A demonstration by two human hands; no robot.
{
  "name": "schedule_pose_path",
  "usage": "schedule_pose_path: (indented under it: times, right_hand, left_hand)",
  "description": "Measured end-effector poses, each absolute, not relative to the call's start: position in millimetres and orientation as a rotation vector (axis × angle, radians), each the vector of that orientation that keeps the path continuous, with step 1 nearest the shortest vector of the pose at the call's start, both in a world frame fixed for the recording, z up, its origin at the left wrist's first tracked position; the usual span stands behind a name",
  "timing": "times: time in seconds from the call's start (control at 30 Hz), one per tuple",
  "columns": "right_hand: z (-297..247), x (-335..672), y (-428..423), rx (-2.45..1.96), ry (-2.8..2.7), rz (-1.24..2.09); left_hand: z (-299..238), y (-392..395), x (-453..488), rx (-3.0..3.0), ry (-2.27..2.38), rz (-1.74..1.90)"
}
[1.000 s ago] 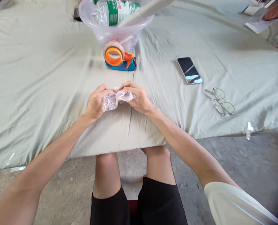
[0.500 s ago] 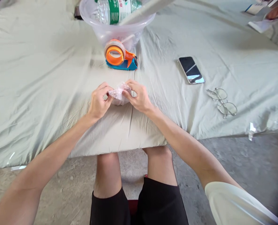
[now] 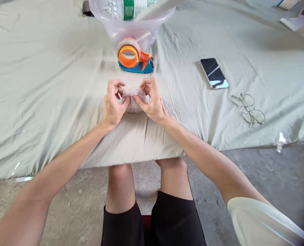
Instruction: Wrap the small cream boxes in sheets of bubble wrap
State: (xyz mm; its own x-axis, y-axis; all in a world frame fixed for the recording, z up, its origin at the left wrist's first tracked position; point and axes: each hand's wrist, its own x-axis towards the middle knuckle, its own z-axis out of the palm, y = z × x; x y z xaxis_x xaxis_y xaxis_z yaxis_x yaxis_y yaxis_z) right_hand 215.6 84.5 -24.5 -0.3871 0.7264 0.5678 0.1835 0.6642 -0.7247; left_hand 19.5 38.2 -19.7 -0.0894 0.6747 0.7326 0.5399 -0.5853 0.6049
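Note:
A small bundle of clear bubble wrap (image 3: 135, 106) rests on the cloth-covered table close to its front edge; what lies inside it cannot be made out. My left hand (image 3: 114, 104) is at the bundle's left side, its thumb pressing the wrap and its other fingers curled near the upper edge. On the right side, my right hand (image 3: 152, 100) pinches the wrap's top edge between thumb and fingers. Just beyond the bundle stands an orange and blue tape dispenser (image 3: 136, 56) with a roll of clear tape on it.
Behind the dispenser, a translucent plastic basin (image 3: 108, 25) holds a bottle with a green label (image 3: 128, 9) and a pale tube-like piece. To the right lie a phone (image 3: 213, 73) and eyeglasses (image 3: 248, 108). A dark object (image 3: 87, 8) sits left of the basin.
Both hands have turned more upright around the bubble wrap, and my left thumb has moved inward onto it. The whole view has shifted slightly, with the tabletop things appearing a little higher and farther right.

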Motion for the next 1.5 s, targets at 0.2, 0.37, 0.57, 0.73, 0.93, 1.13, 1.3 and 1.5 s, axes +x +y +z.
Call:
schedule_pose_path:
  times: [0.2,0.37,0.57,0.73,0.93,1.13,1.3,1.5]
  right_hand:
    - [-25,213,83,-0.722,-1.903,0.695]
    - [-21,213,82,-0.742,-1.905,0.716]
    - [-17,211,83,-0.698,-1.840,0.803]
    - [-19,211,82,-0.730,-1.791,0.745]
    - [-21,215,79,-0.728,-1.805,0.614]
    - [-26,224,85,-0.686,-1.887,0.378]
    - [-18,229,80,-0.663,-2.057,0.336]
    - [-1,231,68,-0.778,-2.117,0.478]
  left_hand:
    - [-19,36,9,2.171,1.688,1.649]
    - [-19,34,8,2.295,1.679,1.420]
    - [-14,34,12,2.390,1.456,1.380]
    - [-7,27,12,2.451,1.476,1.209]
    - [-4,21,9,2.456,1.443,1.077]
    - [-11,25,7,2.491,1.473,0.991]
    - [-16,24,6,2.369,1.451,1.130]
    - [-9,19,9,2.269,1.454,1.127]
